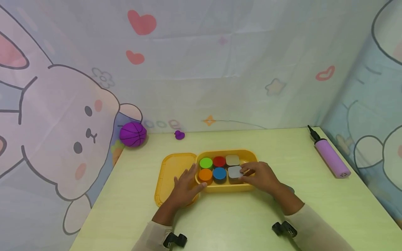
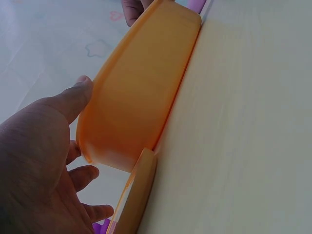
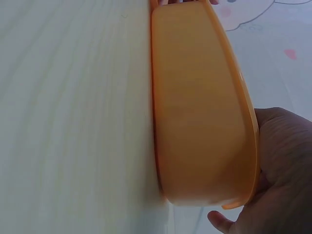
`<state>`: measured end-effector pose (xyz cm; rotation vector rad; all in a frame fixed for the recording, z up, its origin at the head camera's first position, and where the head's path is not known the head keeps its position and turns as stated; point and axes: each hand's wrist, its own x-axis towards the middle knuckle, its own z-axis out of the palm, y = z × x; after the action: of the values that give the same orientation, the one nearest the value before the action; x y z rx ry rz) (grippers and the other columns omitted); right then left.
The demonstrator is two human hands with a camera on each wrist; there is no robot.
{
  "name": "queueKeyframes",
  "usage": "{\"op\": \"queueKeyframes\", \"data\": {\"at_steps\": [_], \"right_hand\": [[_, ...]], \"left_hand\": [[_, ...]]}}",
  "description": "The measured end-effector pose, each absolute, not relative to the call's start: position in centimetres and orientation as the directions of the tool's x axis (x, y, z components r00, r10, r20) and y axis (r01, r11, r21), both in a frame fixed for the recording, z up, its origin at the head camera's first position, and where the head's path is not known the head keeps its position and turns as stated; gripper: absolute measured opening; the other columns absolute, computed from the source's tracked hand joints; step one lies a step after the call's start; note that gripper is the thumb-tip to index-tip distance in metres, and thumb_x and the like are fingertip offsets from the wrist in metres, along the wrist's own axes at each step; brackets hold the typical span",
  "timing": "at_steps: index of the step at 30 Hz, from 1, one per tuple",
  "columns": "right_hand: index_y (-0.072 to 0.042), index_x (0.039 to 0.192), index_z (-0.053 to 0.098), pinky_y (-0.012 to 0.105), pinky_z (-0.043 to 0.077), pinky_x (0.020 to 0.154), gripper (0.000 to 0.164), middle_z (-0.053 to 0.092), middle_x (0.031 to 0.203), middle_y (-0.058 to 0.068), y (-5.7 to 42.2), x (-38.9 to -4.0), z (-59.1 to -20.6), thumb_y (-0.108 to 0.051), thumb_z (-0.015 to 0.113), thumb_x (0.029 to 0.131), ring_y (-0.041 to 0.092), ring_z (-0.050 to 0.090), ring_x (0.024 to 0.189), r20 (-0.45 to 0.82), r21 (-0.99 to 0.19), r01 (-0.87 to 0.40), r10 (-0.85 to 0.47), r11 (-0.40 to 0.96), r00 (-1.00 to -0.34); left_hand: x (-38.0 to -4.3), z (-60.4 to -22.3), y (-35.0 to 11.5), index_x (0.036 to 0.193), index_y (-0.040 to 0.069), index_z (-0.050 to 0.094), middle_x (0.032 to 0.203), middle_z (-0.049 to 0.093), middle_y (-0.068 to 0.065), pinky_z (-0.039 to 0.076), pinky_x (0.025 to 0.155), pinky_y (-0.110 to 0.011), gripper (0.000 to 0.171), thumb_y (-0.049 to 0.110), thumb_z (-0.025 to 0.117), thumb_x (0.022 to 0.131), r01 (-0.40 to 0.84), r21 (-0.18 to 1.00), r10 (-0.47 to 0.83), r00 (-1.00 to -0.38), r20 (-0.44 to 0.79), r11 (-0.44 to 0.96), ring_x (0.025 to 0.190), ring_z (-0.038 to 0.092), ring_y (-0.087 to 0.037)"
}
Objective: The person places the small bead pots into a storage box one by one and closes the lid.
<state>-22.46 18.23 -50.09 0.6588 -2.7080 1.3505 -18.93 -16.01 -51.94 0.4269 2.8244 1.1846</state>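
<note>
A yellow plastic box [image 1: 213, 189] holds two rows of small pieces: round green [image 1: 206, 163], red [image 1: 219, 161], orange [image 1: 205, 176] and blue [image 1: 219, 175] ones, plus two square grey-topped ones at its right end. With thumb and fingertips my right hand [image 1: 262, 176] pinches the front square grey-topped piece [image 1: 234, 172] inside the box. My left hand [image 1: 185, 190] touches the box's left end, fingers spread and its thumb at the front rim. In the left wrist view the thumb [image 2: 78, 97] lies along the rim. The box wall [image 3: 202, 107] hides the right fingertips in the right wrist view.
A yellow lid [image 1: 168, 174] lies left of the box, partly under the left hand. Toward the back left are a purple ball [image 1: 133, 134] and a purple toy duck [image 1: 179, 135]. A pink hand pump [image 1: 333, 158] lies at the right. Behind the right wrist sits a greyish object [image 1: 288, 188].
</note>
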Motion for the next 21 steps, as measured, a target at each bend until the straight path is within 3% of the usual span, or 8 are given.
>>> {"op": "queueKeyframes", "data": {"at_steps": [9,21], "right_hand": [[-0.003,0.107,0.083,0.031,0.068,0.073,0.021,0.08,0.124,0.021,17.93,-22.73,-50.2,-0.01,0.091,0.088,0.027,0.084,0.092,0.172,-0.76,-0.324,-0.307,0.563,-0.936],[-0.002,0.12,0.08,0.038,0.069,0.079,0.033,0.075,0.135,0.026,17.61,-22.42,-49.73,-0.011,0.09,0.09,0.032,0.084,0.102,0.068,-0.806,-0.197,-0.244,0.559,-0.967]], "left_hand": [[-18.99,-51.94,-16.09,0.176,0.021,0.025,0.184,0.022,-0.003,-0.008,0.124,-0.087,0.086,0.055,0.063,0.107,0.24,0.711,0.272,-0.96,0.071,0.661,0.169,0.018,-0.051],[-18.54,-51.34,-15.83,0.175,0.019,0.027,0.183,0.023,-0.008,-0.008,0.125,-0.086,0.085,0.051,0.066,0.107,0.224,0.726,0.263,-0.963,0.062,0.65,0.168,0.018,-0.051]]}}
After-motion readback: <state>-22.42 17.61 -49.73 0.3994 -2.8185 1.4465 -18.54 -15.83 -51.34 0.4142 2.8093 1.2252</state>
